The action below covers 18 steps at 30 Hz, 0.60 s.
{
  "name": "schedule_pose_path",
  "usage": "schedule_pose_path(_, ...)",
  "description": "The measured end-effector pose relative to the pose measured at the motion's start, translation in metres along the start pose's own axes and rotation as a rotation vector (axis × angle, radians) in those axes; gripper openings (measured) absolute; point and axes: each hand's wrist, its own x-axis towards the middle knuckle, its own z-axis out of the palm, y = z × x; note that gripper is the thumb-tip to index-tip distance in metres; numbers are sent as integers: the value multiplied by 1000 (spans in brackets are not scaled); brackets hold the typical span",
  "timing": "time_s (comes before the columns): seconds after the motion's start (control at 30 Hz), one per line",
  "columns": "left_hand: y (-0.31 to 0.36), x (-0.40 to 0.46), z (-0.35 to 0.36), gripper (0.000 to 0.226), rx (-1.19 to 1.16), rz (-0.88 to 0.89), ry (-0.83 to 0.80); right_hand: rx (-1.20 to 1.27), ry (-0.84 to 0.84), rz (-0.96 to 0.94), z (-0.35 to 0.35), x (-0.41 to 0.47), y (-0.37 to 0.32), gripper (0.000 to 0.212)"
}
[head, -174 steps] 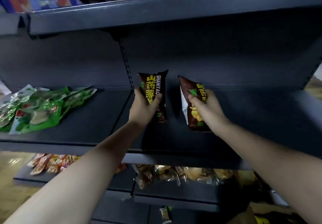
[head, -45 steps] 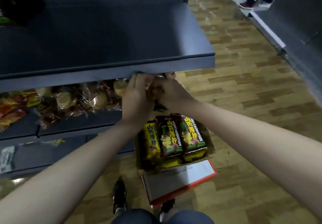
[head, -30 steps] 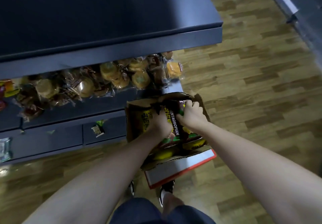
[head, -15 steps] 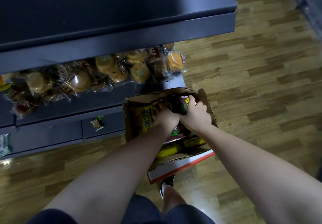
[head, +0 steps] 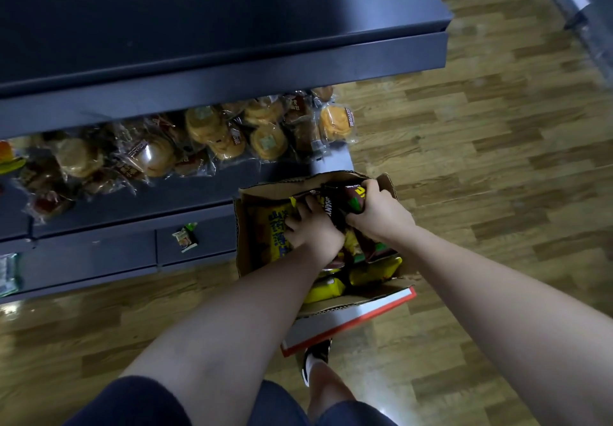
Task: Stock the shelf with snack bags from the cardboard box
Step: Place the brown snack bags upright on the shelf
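Both hands reach into the cardboard box [head: 386,182] on the floor: right hand [head: 376,213] grips a dark snack bag [head: 353,198] at its far edge, left hand [head: 313,226] curled among bags; lifting may snag neighbouring bags

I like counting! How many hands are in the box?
2. The left hand reaches among the snack bags in the cardboard box; the right hand grips a dark bag beside it.
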Motion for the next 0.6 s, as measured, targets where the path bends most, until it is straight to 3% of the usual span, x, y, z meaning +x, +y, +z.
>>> schedule_pose_path(0.27, -23, 13, -34, 94, -182, 25, -105, 194, -91, -25, -17, -2, 0, 72)
schedule_pose_path(0.37, -35, 9, -45, 79, -263, 20, -122, 289, -124, -49, -22, -4, -3, 71)
schedule_pose_path(0.5, -53, -1, -62, 43, -426, 73, -175, 342, -131, -134, -28, -16, -11, 66)
schedule_pose_path(0.6, -65, -18, -79, 41, -541, 170, -130, 362, -118, -213, -34, -29, -20, 61)
